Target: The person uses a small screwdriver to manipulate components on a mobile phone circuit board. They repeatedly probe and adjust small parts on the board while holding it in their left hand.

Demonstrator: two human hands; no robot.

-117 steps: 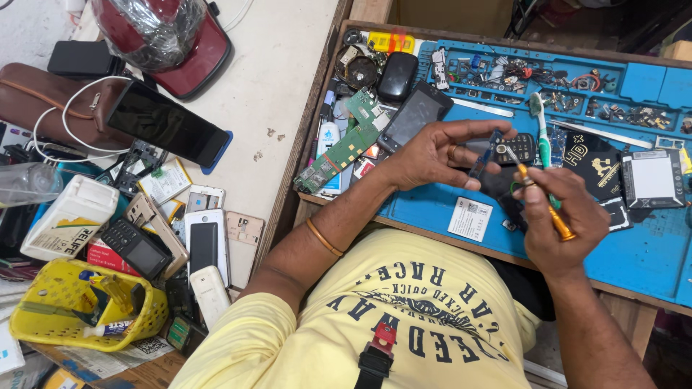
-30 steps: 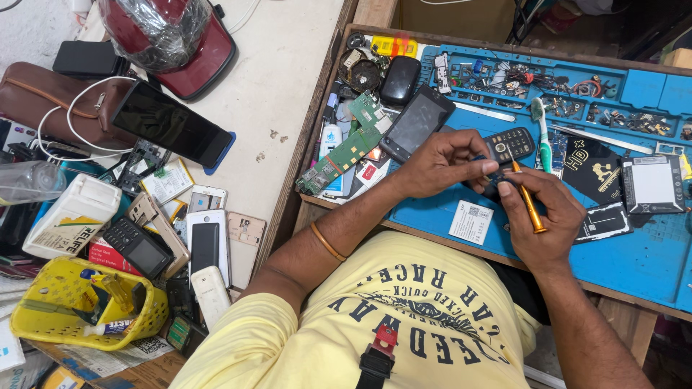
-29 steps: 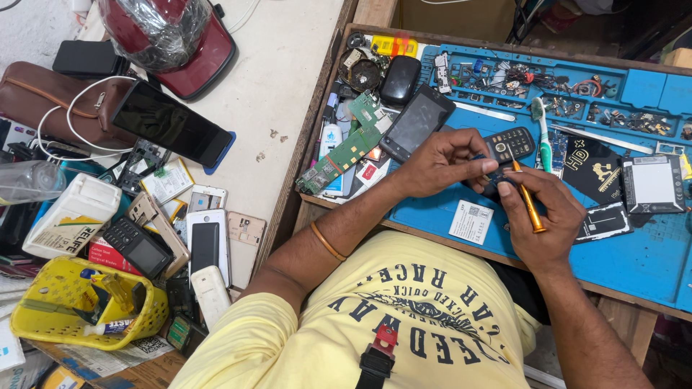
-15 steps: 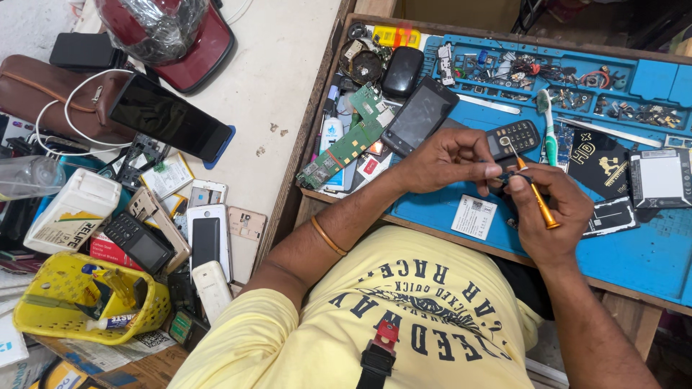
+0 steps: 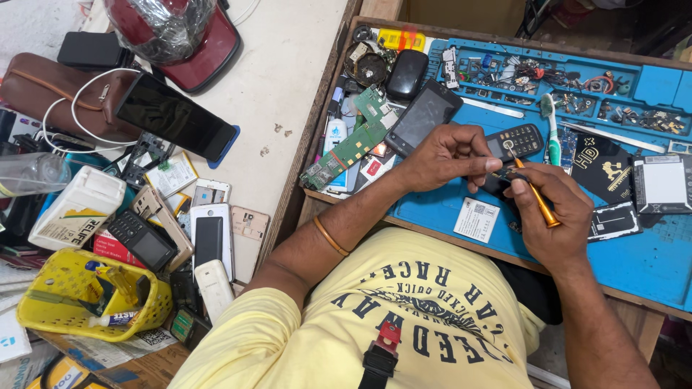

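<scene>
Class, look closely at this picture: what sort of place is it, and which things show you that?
Most likely a phone repair bench: a bare green circuit board, a blue work mat with small parts, and a keypad phone being worked with an orange screwdriver.

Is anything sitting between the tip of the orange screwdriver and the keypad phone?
Nothing visible does. The right hand holds the orange screwdriver with its tip at the keypad phone, which the left hand steadies over the blue work mat.
</scene>
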